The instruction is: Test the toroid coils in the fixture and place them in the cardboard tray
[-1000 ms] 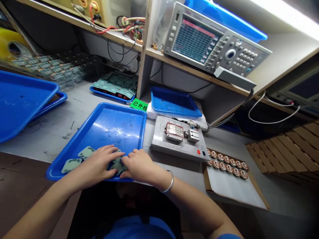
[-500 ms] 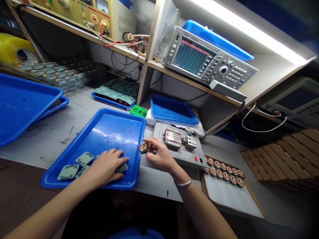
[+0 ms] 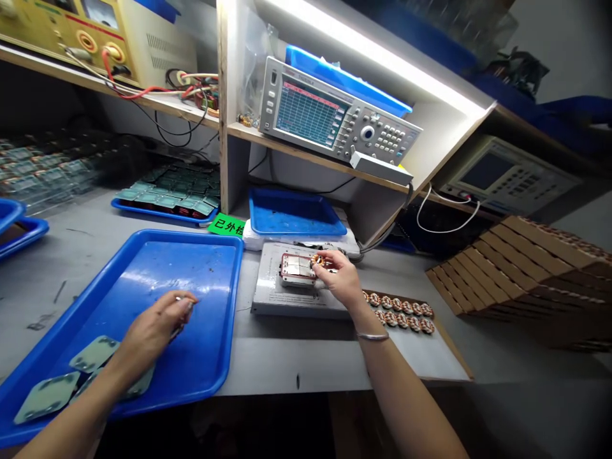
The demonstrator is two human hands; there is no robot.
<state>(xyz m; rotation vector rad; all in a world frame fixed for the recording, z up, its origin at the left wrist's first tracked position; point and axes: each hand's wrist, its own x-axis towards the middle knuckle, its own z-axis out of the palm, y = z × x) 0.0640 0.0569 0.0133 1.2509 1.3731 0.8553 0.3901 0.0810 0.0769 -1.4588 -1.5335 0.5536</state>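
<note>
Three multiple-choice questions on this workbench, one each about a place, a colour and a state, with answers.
1. Where is the right hand?
A: at the test fixture
B: on the shelf
C: under the tray

2. What colour is the label beside the large blue tray?
A: red
B: yellow
C: green

3. The analyzer's screen is:
A: dark
B: lit, showing a grid
C: covered

Answers:
1. A, the hand holds a wound toroid coil at the fixture.
2. C, the label is bright green.
3. B, a coloured grid shows.
</note>
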